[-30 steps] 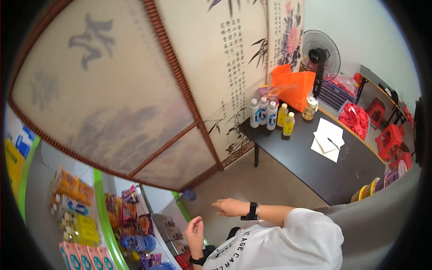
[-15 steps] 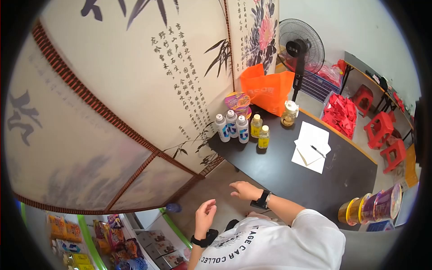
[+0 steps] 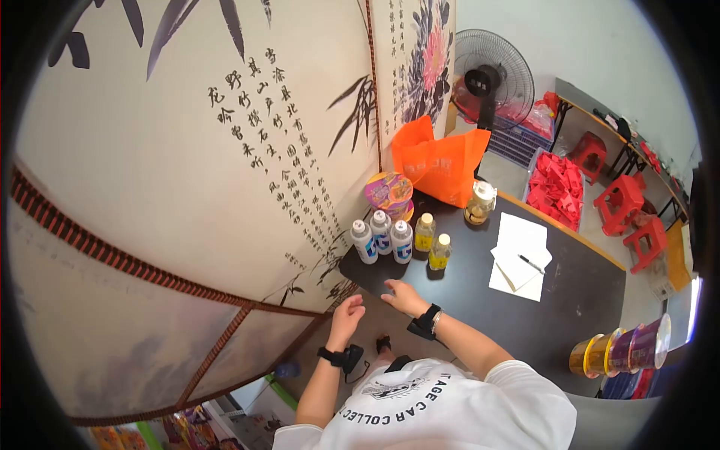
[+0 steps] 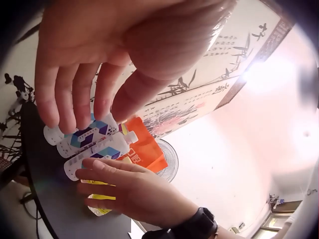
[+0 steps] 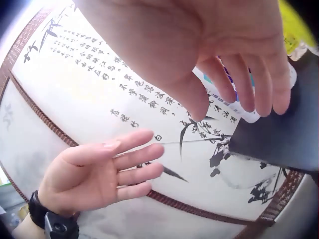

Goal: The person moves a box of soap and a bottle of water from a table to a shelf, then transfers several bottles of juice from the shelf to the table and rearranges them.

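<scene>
Both your hands have drawn closer to the bottles since the earlier frame, with your right hand (image 3: 407, 298) now at the near edge of the dark, smooth table (image 3: 465, 330). Its fingers are relaxed and well open, holding nothing; your left hand (image 3: 345, 319), beside it and apart from it, is open and holding nothing too. Just beyond them stand three white bottles (image 3: 381, 238) with blue-marked labels, grouped upright at the table corner, and next to these two yellow-labelled bottles (image 3: 439, 256). Behind you can see one rounded, pale-lidded jar (image 3: 478, 206), one creased orange bag (image 3: 439, 165) and a patterned purple and yellow tub (image 3: 389, 193). Farther right lie white papers (image 3: 521, 244) with one dark pen (image 3: 531, 263) on them, and a row of four round tubs (image 3: 622, 351). Your right wrist view shows the left palm facing it, fingers spread, which the head view hides; your head view alone shows the pen.
</scene>
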`<act>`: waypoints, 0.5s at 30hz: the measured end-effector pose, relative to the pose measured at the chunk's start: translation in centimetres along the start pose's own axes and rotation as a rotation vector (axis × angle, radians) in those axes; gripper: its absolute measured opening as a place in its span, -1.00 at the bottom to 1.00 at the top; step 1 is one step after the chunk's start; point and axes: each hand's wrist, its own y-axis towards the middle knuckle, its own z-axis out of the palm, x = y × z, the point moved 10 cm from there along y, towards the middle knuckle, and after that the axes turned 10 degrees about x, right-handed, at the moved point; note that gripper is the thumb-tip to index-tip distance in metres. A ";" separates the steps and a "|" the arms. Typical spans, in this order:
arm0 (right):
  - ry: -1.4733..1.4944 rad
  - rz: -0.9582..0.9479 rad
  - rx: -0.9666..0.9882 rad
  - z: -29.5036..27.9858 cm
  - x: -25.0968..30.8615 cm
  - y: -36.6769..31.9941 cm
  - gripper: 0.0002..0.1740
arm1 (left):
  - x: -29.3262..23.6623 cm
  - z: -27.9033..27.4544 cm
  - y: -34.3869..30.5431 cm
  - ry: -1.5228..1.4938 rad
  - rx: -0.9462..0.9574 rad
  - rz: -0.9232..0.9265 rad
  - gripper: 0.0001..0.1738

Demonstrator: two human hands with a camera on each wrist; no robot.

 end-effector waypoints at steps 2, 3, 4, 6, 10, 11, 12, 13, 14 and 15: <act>0.002 0.039 -0.063 -1.2 0.3 2.1 -0.44 | 1.7 -1.1 4.2 -0.003 0.018 -0.019 -0.51; -0.010 0.045 -0.067 -1.4 0.3 3.4 -0.44 | 1.8 -1.6 6.1 0.013 0.005 -0.026 -0.46; -0.005 0.041 -0.076 -1.5 0.2 4.6 -0.41 | 1.2 -2.2 7.6 0.030 -0.010 -0.037 -0.40; -0.003 0.051 -0.075 -1.0 -0.5 6.5 -0.37 | 0.6 -2.7 10.4 0.070 0.015 -0.072 -0.33; -0.034 0.166 -0.081 -1.7 -0.1 8.7 -0.29 | 0.3 -3.2 15.9 0.192 0.021 -0.062 -0.24; -0.012 0.168 -0.109 -1.9 0.0 8.9 -0.29 | 0.4 -3.1 16.9 0.234 0.047 -0.064 -0.21; 0.012 0.173 -0.137 -2.1 0.0 9.1 -0.28 | 1.5 -3.2 18.1 0.233 0.056 -0.065 -0.21; 0.015 0.181 -0.141 -2.1 -0.1 9.3 -0.28 | 2.4 -2.4 19.4 0.180 0.135 -0.013 -0.19; 0.025 0.180 -0.145 -2.1 -0.1 9.6 -0.29 | 3.3 -1.7 20.3 0.127 0.213 0.038 -0.17; 0.035 0.178 -0.149 -2.1 -0.2 9.8 -0.30 | 3.1 -1.5 20.3 0.125 0.223 0.036 -0.17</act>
